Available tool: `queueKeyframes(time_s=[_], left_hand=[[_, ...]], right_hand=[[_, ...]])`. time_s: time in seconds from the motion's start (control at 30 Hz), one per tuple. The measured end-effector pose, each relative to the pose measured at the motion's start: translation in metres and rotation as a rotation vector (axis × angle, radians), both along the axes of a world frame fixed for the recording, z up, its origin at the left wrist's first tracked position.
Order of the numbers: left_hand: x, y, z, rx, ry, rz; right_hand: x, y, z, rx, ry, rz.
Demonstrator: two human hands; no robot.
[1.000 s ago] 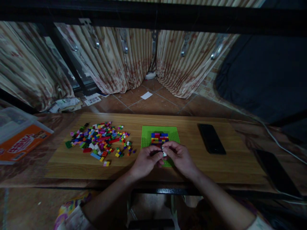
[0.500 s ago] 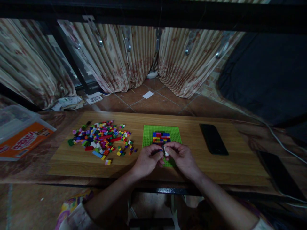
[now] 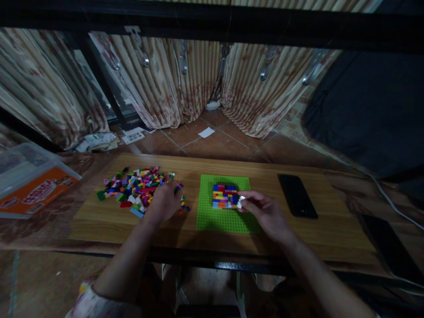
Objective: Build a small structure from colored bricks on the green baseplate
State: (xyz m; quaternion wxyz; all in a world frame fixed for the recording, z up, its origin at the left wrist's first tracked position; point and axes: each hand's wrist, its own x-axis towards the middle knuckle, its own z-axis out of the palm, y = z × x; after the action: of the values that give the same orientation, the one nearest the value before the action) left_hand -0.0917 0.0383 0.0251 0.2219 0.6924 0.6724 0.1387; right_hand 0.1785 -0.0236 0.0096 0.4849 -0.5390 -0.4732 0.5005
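Observation:
Over the right side of a loose heap of toy building bricks (image 3: 135, 185) is my left hand (image 3: 164, 202), its fingers stretched toward the bricks, the tips partly hidden and nothing seen in them. A white toy brick (image 3: 241, 202) is pinched between the thumb and fingers of my right hand (image 3: 265, 213). That hand is just right of a multicoloured block of bricks (image 3: 225, 196), built in rows on a green studded baseplate (image 3: 228, 224). Whether the white brick touches the block I cannot tell.
A wooden board (image 3: 132, 229) carries the bricks and baseplate. To the right lie a black phone (image 3: 297, 195) and another dark flat device (image 3: 391, 243). A clear plastic box with an orange label (image 3: 39, 194) stands at the left. Striped curtains (image 3: 159, 84) hang beyond.
My left hand has left the right hand and moved left to the heap. My right hand has shifted slightly right with the white brick, uncovering the brick block and more baseplate.

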Motion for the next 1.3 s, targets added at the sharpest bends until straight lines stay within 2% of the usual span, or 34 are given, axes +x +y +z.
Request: queueKeyframes(time_s=[0.07,0.17,0.5,0.73,1.07,1.3], left_hand=[[-0.001,-0.001,-0.001,0.016,0.193,-0.032],[0.001,-0.003,-0.004,0.024,0.294,-0.084],[0.001,-0.004,-0.006,0.071,0.400,-0.113],[0.003,-0.008,-0.005,0.088,0.437,-0.081],[0.001,-0.005,-0.005,0.054,0.487,-0.065],[0.006,-0.008,-0.004,0.060,0.490,-0.038]], right_hand=[[0.003,0.001,-0.005,0.048,-0.144,-0.018],[0.005,0.003,-0.012,0.117,-0.303,-0.045],[-0.005,0.005,-0.017,0.186,-0.444,-0.099],[-0.019,-0.004,-0.014,0.362,-0.681,0.012],[-0.023,0.003,-0.019,0.464,-0.722,0.076],[-0.025,0.010,-0.025,0.428,-0.599,-0.029]])
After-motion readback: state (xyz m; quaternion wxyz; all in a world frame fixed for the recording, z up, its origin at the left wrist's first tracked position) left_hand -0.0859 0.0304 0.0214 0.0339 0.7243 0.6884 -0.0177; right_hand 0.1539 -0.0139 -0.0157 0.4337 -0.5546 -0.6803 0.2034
